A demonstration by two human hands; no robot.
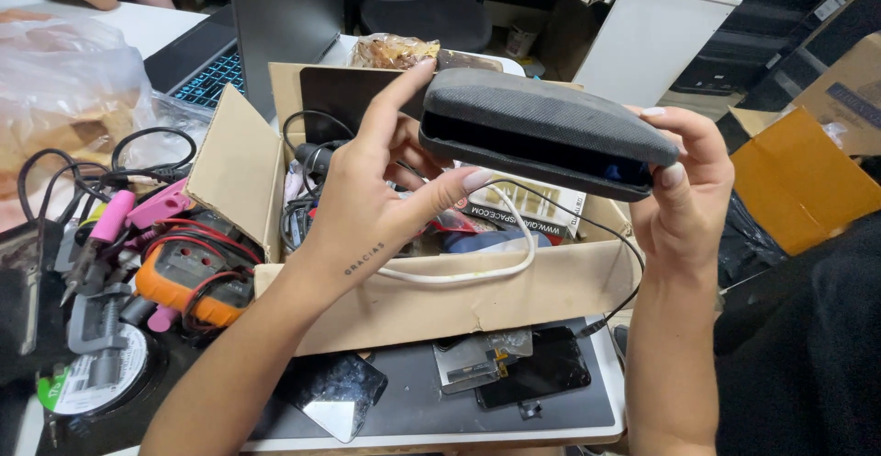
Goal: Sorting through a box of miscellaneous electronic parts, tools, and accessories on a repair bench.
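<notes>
Left hand (pixel 367 204) fingers (pixel 396 89) are pinching one end of the grey case (pixel 541 130): index along the top edge, thumb under the lower lip, other fingers curled behind. Right hand (pixel 684 190) fingers (pixel 672 175) are gripping the other end, thumb pressing the front rim. Both hands are grasping the case, neither free. Held by the ends like this, the opening is facing the camera, so the dark gap between the two halves is showing; something small and blue is sitting inside near the right end, can't tell what.

The case is hovering above the cardboard box (pixel 440 305), clear of it. The box is sitting open on the worktop (pixel 422 401), flaps spread, and is holding a white cable (pixel 477 272), thin black wires, a dark flat panel upright at the back, and printed packaging. An orange meter (pixel 184 277) with red leads is lying just beside the box on the left, phone screens (pixel 532 373) in front, and a laptop (pixel 266 25) behind.
</notes>
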